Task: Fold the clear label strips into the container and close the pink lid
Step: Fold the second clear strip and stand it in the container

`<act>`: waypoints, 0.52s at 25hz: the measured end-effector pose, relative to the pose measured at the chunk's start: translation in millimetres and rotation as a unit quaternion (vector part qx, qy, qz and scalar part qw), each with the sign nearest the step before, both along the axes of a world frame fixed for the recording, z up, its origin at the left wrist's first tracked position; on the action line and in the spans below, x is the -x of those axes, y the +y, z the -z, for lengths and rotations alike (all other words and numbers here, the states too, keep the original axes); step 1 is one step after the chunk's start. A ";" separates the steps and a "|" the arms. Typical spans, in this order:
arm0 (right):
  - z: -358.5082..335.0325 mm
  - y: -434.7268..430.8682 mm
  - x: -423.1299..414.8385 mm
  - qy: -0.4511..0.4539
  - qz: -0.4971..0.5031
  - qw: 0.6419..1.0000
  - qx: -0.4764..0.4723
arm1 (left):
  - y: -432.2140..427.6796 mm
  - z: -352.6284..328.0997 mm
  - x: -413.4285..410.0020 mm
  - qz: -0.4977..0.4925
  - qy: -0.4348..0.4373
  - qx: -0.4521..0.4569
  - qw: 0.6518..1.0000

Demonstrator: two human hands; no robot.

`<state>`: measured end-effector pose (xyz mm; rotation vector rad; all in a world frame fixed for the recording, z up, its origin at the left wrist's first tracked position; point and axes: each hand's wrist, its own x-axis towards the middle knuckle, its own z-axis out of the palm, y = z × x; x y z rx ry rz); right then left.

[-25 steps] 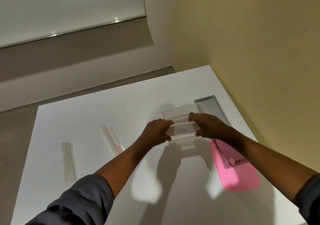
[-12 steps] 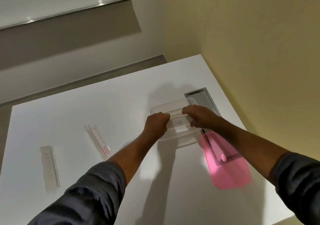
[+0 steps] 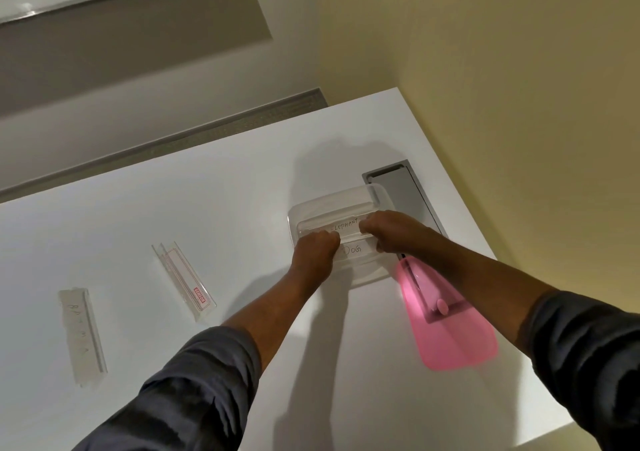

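Note:
A clear plastic container [image 3: 367, 277] sits on the white table, far right of centre. Inside it lies a clear label strip [image 3: 346, 226] with handwritten words, folded so two lettered bands show. My left hand [image 3: 315, 249] pinches the strip's left end and my right hand [image 3: 388, 230] pinches its right end, both over the container. The pink lid [image 3: 446, 329] lies flat on the table just right of and nearer than the container. Two more clear label strips lie on the table to the left: one with a red tag [image 3: 185, 279] and one at the far left [image 3: 83, 334].
A grey metal cable hatch [image 3: 403, 190] is set into the table behind the container, partly under it and the lid. The yellow wall [image 3: 502, 86] runs along the table's right edge. The table's far edge [image 3: 207, 149] drops to the floor.
The camera has moved in and tilted down. Both hands have stayed on the strip in the container and pushed it in; a second lettered band of the strip now shows behind the first.

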<state>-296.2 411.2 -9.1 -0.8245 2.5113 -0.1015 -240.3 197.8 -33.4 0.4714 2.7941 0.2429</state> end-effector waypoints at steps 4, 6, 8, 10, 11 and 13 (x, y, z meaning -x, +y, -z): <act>-0.2 -4.7 4.7 0.006 -0.007 1.000 -0.030 | -3.1 1.3 7.4 0.013 -0.022 0.019 1.000; 11.6 -0.3 7.1 0.003 -0.010 0.999 -0.040 | 4.0 12.2 13.7 0.024 -0.042 0.031 0.998; 14.5 -2.9 2.6 0.009 -0.014 0.998 -0.053 | 4.0 12.2 11.9 0.029 -0.053 0.045 0.997; 15.4 -4.5 5.0 0.024 -0.017 0.998 -0.051 | 3.9 12.1 14.0 0.032 -0.050 0.049 0.997; 15.5 -5.4 6.1 0.027 -0.019 0.998 -0.050 | 2.5 12.0 15.2 0.034 -0.048 0.050 0.997; 16.0 -6.4 5.8 0.030 -0.029 0.998 -0.053 | 0.9 11.5 16.1 0.040 -0.046 0.054 0.997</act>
